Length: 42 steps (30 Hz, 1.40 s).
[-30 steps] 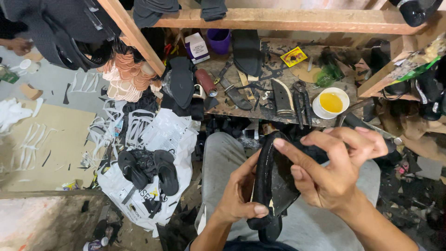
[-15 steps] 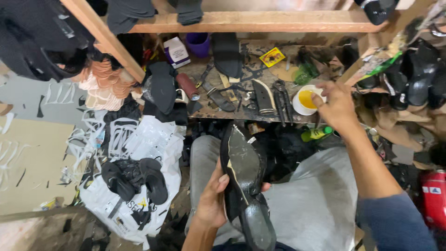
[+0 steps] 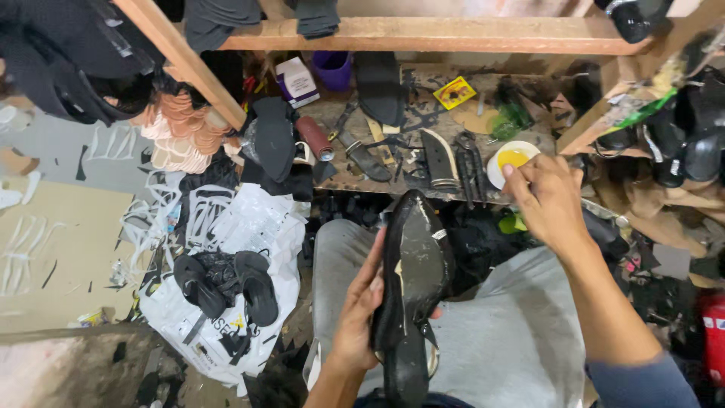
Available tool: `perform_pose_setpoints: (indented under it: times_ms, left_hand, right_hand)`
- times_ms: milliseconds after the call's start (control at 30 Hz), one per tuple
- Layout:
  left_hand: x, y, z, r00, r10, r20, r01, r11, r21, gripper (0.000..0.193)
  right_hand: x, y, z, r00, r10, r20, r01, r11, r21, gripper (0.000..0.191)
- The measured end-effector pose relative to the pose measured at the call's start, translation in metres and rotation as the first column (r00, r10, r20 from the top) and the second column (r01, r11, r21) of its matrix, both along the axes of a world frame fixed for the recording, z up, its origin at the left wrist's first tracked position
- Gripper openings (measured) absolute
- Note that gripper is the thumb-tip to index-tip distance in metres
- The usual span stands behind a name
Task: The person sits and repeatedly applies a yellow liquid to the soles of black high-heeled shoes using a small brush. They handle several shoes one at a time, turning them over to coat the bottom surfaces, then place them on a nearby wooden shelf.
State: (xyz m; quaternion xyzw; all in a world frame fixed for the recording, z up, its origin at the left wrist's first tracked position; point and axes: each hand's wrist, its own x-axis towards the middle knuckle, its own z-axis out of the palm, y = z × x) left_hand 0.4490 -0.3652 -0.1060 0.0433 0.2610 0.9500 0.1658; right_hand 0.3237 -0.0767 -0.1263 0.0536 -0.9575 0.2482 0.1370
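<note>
My left hand (image 3: 361, 310) grips a black shoe (image 3: 411, 279) by its side, sole facing up, over my lap in grey trousers (image 3: 521, 332). The sole looks worn and scuffed. My right hand (image 3: 547, 198) is stretched out to a white bowl of yellow glue (image 3: 511, 160) at the front edge of the low workbench (image 3: 423, 128); its fingers are bunched at the bowl's rim, one fingertip touching the rim. Whether it pinches anything I cannot make out.
The workbench carries knives, pliers (image 3: 470, 162), a dark red tube (image 3: 313, 138), a small box (image 3: 297, 81) and a purple cup (image 3: 333, 69). A white bag with black sandals (image 3: 226, 283) lies on the floor at left. Wooden beams (image 3: 430, 34) run overhead; shoes are stacked at right.
My right hand left the shoe, reached to the glue bowl and now rests at its rim. The left hand turned the shoe sole-up and holds it alone.
</note>
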Motion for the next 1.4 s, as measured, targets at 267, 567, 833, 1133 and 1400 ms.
perform_pose_setpoints:
  times_ms: [267,567,833,1133,1400]
  left_hand:
    - [0.001,0.012,-0.025,0.998,0.006,-0.062,-0.014,0.992,-0.126,0.087]
    - [0.006,0.002,-0.019,0.994,0.001,-0.111,-0.025,0.976,-0.217,0.079]
    - [0.011,0.003,-0.003,0.988,-0.047,-0.147,0.034,0.995,-0.091,0.074]
    - [0.012,0.003,0.002,0.989,-0.073,-0.131,0.067,0.997,-0.050,0.083]
    - [0.012,0.003,0.003,0.997,-0.062,-0.055,0.057,0.994,-0.088,0.078]
  right_hand:
    - [0.113,-0.089,0.083,0.901,0.355,-0.248,-0.426,0.832,-0.357,0.064]
    - [0.119,-0.105,0.091,0.921,0.186,-0.341,-0.224,0.972,-0.075,0.063]
    - [0.107,-0.087,0.078,0.869,0.285,-0.403,-0.295,0.955,0.039,0.063]
    - [0.110,-0.085,0.077,0.830,0.341,-0.441,-0.338,0.937,0.088,0.062]
    - [0.111,-0.085,0.076,0.806,0.380,-0.453,-0.375,0.921,0.105,0.061]
